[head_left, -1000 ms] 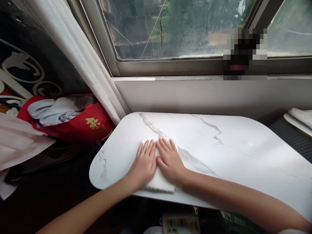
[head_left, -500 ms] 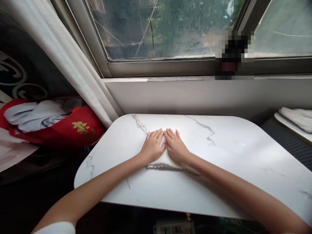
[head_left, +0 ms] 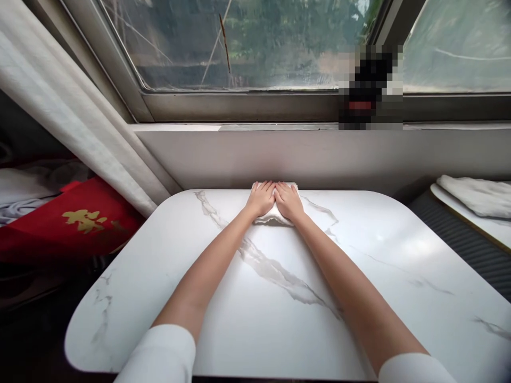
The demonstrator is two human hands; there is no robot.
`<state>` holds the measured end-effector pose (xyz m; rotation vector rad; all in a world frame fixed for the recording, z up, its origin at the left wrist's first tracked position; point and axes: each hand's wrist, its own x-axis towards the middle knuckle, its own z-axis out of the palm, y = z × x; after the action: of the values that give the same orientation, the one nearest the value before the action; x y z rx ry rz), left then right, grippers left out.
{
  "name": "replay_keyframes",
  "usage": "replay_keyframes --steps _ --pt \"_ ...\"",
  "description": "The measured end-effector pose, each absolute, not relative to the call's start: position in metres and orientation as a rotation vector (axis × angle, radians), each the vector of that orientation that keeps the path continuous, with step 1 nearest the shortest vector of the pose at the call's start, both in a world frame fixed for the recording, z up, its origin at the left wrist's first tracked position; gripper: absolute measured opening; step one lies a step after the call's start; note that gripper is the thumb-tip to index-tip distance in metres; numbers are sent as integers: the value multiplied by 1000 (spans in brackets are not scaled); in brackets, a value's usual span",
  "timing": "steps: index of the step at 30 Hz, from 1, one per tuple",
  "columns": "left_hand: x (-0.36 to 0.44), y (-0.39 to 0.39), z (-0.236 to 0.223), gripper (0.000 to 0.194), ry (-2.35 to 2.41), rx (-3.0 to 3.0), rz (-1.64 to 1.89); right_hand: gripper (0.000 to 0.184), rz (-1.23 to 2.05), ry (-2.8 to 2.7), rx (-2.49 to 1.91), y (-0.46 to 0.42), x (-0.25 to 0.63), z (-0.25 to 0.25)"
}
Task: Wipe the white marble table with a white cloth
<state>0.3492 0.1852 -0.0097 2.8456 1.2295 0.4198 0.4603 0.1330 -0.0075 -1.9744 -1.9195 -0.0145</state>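
Note:
A folded white cloth (head_left: 273, 215) lies on the white marble-patterned tabletop (head_left: 255, 335), right at its far edge. My left hand (head_left: 261, 198) rests flat on the cloth's left part, fingers stretched forward. Beside it, my right hand (head_left: 288, 200) presses flat on the right part, its fingers also straight. The thumbs almost meet in the middle. Both palms cover much of the cloth, and its front and back edges show around them. Neither hand is curled round anything.
Behind the table runs a pale wall (head_left: 239, 154) under a metal-framed window (head_left: 239, 53). A light curtain (head_left: 80, 106) hangs at the left, over a red bag (head_left: 80, 223) with clothes in it. At the right, another white cloth (head_left: 479, 194) lies on a ridged dark surface.
Both hands have pushed the cloth forward from the middle of the tabletop to its far edge. My arms are stretched further out, and the view has shifted slightly to the right.

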Motion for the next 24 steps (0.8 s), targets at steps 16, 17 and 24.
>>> replay_keyframes --steps 16,17,24 --pt "339 17 -5 56 1099 2837 347 58 43 -2195 -1926 -38 468 0" --pt "338 0 -5 56 1089 2837 346 59 52 -2202 -1925 -55 468 1" --pt "329 -82 -3 60 807 2907 328 58 111 -2140 -1897 -152 469 3"
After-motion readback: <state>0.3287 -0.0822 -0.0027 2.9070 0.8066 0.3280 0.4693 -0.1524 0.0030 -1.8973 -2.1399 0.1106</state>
